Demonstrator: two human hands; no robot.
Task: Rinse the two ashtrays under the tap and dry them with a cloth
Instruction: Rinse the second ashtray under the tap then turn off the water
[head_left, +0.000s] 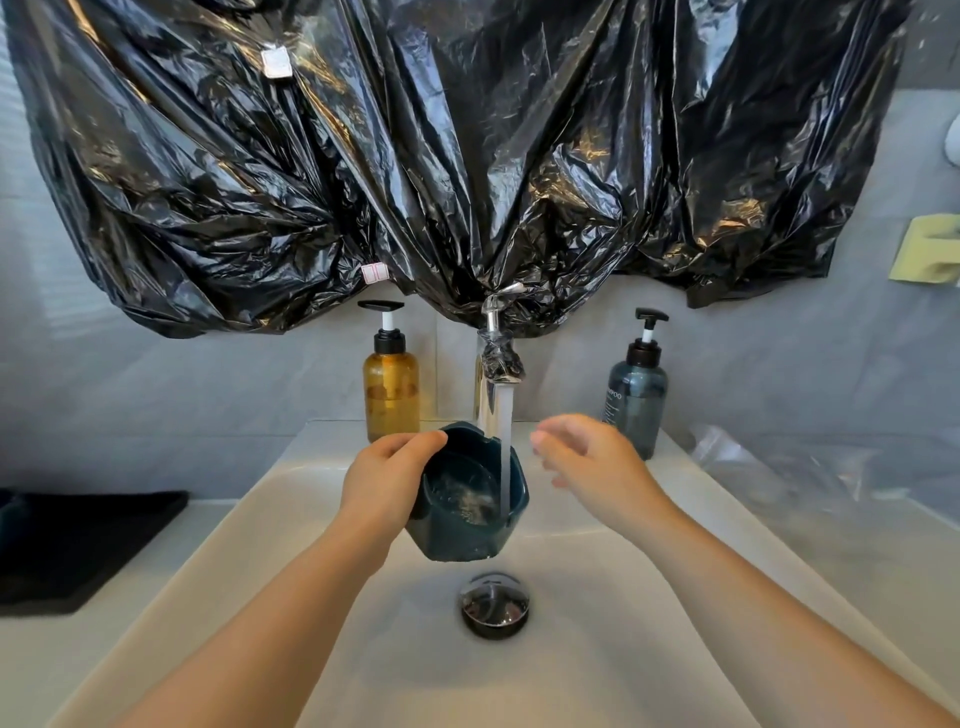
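We are holding the dark teal ashtray (467, 519) over the white sink (597, 649), tipped toward us so that the stream of water (505, 457) from the chrome tap (491, 374) is falling into its bowl. It is looking like glazed ceramic, so we are judging it stiff, fairly heavy for its bulk, breakable against the basin, and slick while wet. The notched rim and faceted outer wall are seeming the surest places to take hold. Our left hand (387, 478) is gripping it there, thumb lying along the far-left rim and the other fingers going out of sight around the wall, clamped on the ashtray. Our right hand (587, 462) is hovering just right of the stream, fingers loosely spread and somewhat blurred, holding nothing and apparently touching neither ashtray nor water.
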